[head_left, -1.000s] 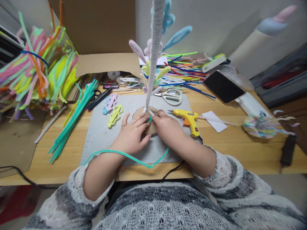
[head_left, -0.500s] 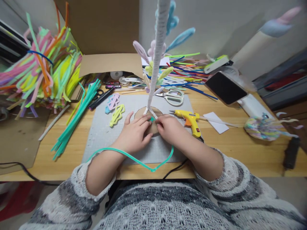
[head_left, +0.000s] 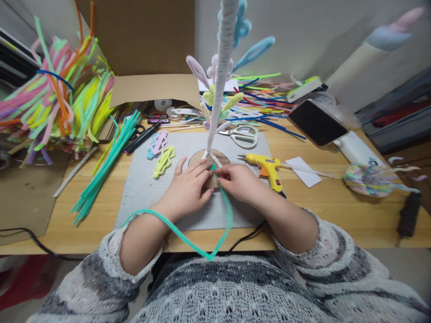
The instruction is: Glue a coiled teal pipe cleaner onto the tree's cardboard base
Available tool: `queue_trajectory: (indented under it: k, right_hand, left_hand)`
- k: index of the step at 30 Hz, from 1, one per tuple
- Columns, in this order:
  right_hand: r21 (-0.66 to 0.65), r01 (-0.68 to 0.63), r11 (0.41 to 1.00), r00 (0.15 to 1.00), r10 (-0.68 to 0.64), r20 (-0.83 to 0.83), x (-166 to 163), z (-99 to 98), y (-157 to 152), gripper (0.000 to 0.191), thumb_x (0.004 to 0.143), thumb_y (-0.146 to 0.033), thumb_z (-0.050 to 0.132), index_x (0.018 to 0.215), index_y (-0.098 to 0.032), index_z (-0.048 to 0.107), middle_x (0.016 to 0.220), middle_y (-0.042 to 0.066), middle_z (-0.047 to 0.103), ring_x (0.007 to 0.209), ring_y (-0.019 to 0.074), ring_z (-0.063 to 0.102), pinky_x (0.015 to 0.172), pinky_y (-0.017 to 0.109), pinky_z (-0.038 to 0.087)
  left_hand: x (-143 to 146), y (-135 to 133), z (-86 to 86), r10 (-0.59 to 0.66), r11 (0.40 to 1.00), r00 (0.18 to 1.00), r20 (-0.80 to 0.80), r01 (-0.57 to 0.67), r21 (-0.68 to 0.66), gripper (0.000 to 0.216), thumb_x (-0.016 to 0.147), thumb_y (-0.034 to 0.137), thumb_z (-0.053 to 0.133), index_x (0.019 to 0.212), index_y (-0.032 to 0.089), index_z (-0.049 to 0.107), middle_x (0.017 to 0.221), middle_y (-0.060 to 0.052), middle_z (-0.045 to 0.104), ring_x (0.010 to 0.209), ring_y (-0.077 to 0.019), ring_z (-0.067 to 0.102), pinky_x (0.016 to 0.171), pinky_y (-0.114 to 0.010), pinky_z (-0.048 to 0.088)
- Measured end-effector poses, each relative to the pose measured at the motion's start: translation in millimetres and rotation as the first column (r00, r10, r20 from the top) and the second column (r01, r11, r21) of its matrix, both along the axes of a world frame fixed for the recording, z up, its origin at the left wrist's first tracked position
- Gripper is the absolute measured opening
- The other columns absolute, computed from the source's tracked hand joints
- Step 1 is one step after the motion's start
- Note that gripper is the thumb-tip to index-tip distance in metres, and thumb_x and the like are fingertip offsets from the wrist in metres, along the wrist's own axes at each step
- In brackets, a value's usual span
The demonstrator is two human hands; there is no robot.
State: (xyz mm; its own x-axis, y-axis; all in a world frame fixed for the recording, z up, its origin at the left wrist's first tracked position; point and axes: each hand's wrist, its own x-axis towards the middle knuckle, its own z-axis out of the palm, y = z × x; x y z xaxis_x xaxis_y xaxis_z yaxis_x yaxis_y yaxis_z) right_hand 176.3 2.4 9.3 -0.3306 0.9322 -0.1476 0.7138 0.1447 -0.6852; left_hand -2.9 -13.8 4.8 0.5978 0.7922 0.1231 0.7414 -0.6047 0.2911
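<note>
A tall white fuzzy stem (head_left: 220, 85) with pastel loop petals stands on a round cardboard disc (head_left: 208, 158) on a grey mat (head_left: 144, 184). My left hand (head_left: 186, 188) lies on the disc with fingers pressing near the stem's foot. My right hand (head_left: 237, 181) pinches a teal pipe cleaner (head_left: 202, 244) against the disc beside the stem's base. The teal pipe cleaner loops back over my left wrist toward my chest.
A yellow glue gun (head_left: 266, 166) and scissors (head_left: 242, 134) lie right of the disc. A teal pipe cleaner bundle (head_left: 104, 166) and folded pastel shapes (head_left: 161, 152) lie left. A heap of coloured pipe cleaners (head_left: 57, 107), a cardboard box (head_left: 151, 87) and a phone (head_left: 316, 123) ring the desk.
The teal pipe cleaner's bend has swung toward my body, and its end now runs up over the mat to my right fingers. Both hands stay at the stem's base.
</note>
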Motion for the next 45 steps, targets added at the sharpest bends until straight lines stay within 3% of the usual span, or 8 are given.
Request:
queue_trajectory:
  k: [4, 8, 16, 21, 26, 30, 32, 45]
  right_hand:
    - [-0.191, 0.005, 0.982, 0.991, -0.031, -0.131, 4, 0.5, 1, 0.028, 0.084, -0.011, 0.045, 0.094, -0.016, 0.070, 0.063, 0.000, 0.066, 0.046, 0.0098, 0.052, 0.049, 0.023, 0.041]
    - [-0.420, 0.007, 0.908, 0.957, -0.128, -0.261, 9, 0.2, 5, 0.028, 0.084, -0.012, 0.045, 0.101, -0.016, 0.066, 0.055, -0.003, 0.061, 0.034, 0.0091, 0.047, 0.035, 0.022, 0.033]
    - [-0.489, 0.053, 0.871, 0.943, -0.205, -0.263, 10, 1.6, 8, 0.030, 0.082, -0.011, 0.046, 0.106, -0.016, 0.065, 0.046, -0.005, 0.058, 0.029, 0.0103, 0.045, 0.030, 0.022, 0.031]
    - [-0.383, 0.031, 0.923, 0.980, -0.103, -0.168, 12, 2.5, 7, 0.032, 0.081, -0.015, 0.046, 0.103, -0.018, 0.069, 0.047, -0.003, 0.058, 0.033, 0.0100, 0.045, 0.035, 0.022, 0.034]
    - [-0.020, 0.021, 1.000, 0.999, -0.022, -0.040, 12, 3.9, 6, 0.027, 0.079, -0.014, 0.049, 0.087, -0.020, 0.074, 0.083, 0.003, 0.074, 0.073, 0.0152, 0.065, 0.068, 0.026, 0.048]
    - [0.265, 0.087, 0.960, 0.988, -0.118, 0.102, 10, 9.4, 1, 0.025, 0.080, -0.017, 0.048, 0.088, -0.021, 0.071, 0.085, 0.004, 0.073, 0.080, 0.0186, 0.063, 0.072, 0.029, 0.044]
    - [0.351, 0.034, 0.936, 0.982, -0.096, 0.161, 9, 10.9, -1, 0.023, 0.079, -0.016, 0.048, 0.086, -0.021, 0.069, 0.079, 0.005, 0.070, 0.077, 0.0190, 0.061, 0.070, 0.029, 0.042]
    - [0.397, -0.409, 0.821, 0.842, 0.173, 0.511, 2, 12.8, -10, 0.023, 0.084, -0.011, 0.045, 0.090, -0.016, 0.067, 0.082, 0.008, 0.067, 0.087, 0.0216, 0.055, 0.082, 0.035, 0.031]
  left_hand:
    - [0, 1, -1.1, -0.003, 1.000, 1.000, 0.004, 0.003, -0.001, 0.040, 0.084, 0.033, 0.058, 0.122, 0.021, 0.055, 0.141, -0.008, 0.052, 0.136, -0.0269, 0.040, 0.118, -0.055, 0.004]
    - [3, 0, -4.5, -0.006, 1.000, 1.000, 0.004, 0.006, 0.018, 0.047, 0.080, 0.039, 0.065, 0.122, 0.021, 0.054, 0.138, -0.009, 0.053, 0.136, -0.0277, 0.040, 0.117, -0.054, 0.005]
    - [18, -7, -14.1, 0.055, 0.988, 0.998, -0.033, -0.050, 0.146, 0.053, 0.080, 0.052, 0.059, 0.119, 0.015, 0.057, 0.135, -0.015, 0.055, 0.135, -0.0285, 0.040, 0.118, -0.048, 0.011]
    - [21, -7, -14.6, 0.052, 0.980, 0.997, -0.058, -0.039, 0.196, 0.043, 0.090, 0.040, 0.043, 0.119, 0.012, 0.059, 0.132, -0.015, 0.058, 0.134, -0.0270, 0.042, 0.118, -0.047, 0.017]
    - [17, -5, -11.4, 0.062, 0.985, 0.998, -0.029, -0.057, 0.161, 0.037, 0.087, 0.022, 0.039, 0.117, 0.016, 0.061, 0.130, -0.009, 0.061, 0.132, -0.0228, 0.045, 0.118, -0.044, 0.018]
    - [13, -2, -11.8, 0.054, 0.989, 0.999, -0.009, -0.052, 0.139, 0.039, 0.082, 0.019, 0.043, 0.116, 0.017, 0.061, 0.131, -0.007, 0.060, 0.132, -0.0224, 0.046, 0.118, -0.046, 0.018]
    - [12, -1, -13.5, 0.050, 0.988, 0.999, 0.002, -0.049, 0.149, 0.038, 0.081, 0.019, 0.044, 0.115, 0.017, 0.061, 0.131, -0.007, 0.061, 0.131, -0.0224, 0.047, 0.117, -0.046, 0.019]
    - [10, -2, -14.9, 0.060, 0.989, 0.998, 0.037, -0.065, 0.134, 0.038, 0.080, 0.017, 0.046, 0.115, 0.017, 0.062, 0.132, -0.007, 0.060, 0.130, -0.0229, 0.047, 0.117, -0.047, 0.017]
